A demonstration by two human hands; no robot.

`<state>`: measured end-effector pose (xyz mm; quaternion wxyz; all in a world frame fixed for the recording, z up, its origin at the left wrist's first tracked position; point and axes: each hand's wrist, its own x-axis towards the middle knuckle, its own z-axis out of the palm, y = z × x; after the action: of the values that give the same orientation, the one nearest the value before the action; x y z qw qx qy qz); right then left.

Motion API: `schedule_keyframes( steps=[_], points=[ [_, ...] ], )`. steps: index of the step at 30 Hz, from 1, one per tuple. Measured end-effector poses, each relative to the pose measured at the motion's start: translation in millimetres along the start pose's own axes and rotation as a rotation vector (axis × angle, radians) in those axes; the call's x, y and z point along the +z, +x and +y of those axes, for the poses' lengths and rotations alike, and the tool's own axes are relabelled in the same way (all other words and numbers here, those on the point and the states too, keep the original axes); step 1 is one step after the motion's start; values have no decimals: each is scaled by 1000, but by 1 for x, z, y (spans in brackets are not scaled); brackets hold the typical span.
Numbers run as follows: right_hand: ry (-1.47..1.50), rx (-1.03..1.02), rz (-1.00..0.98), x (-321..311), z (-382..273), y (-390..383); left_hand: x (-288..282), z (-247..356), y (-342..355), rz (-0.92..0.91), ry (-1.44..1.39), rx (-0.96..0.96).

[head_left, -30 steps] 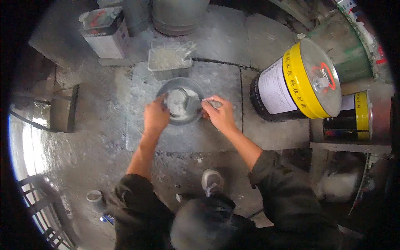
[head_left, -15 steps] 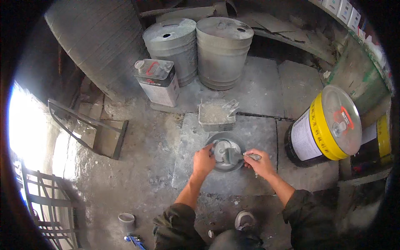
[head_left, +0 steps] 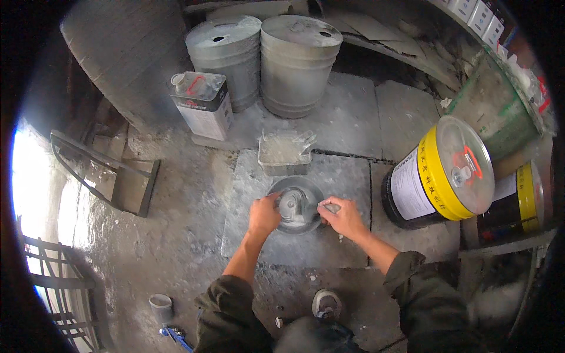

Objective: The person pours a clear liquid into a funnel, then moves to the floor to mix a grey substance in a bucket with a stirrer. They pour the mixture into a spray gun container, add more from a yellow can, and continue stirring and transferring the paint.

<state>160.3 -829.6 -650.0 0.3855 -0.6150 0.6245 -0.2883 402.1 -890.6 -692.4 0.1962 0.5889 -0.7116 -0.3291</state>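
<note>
Yellow-banded drum (head_left: 438, 173) (white label) beside right hand (head_left: 344, 217).

— What colours do you see around your hands?
— Your round pan (head_left: 296, 204) is dull grey, like the grey-crusted tray (head_left: 283, 151) beyond it.
— And the drum (head_left: 442, 172)?
— Black, with a yellow band, white label and red lid handle. Your sleeves (head_left: 232, 312) are dark olive.
</note>
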Motion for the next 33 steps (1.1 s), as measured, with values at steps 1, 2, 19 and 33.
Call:
schedule_keyframes(
  steps=[1,2,19,33],
  points=[
    [225,146,60,9,6,1,0,1,-3,3,-9,-3],
    [448,294,128,19,11,3,0,5,-6,1,-21,0],
    [-15,-167,139,8,-4,-21,2,5,-13,81,61,71],
    [-93,-166,-2,-7,4,-12,-6,21,-4,-22,172,85]
  ],
)
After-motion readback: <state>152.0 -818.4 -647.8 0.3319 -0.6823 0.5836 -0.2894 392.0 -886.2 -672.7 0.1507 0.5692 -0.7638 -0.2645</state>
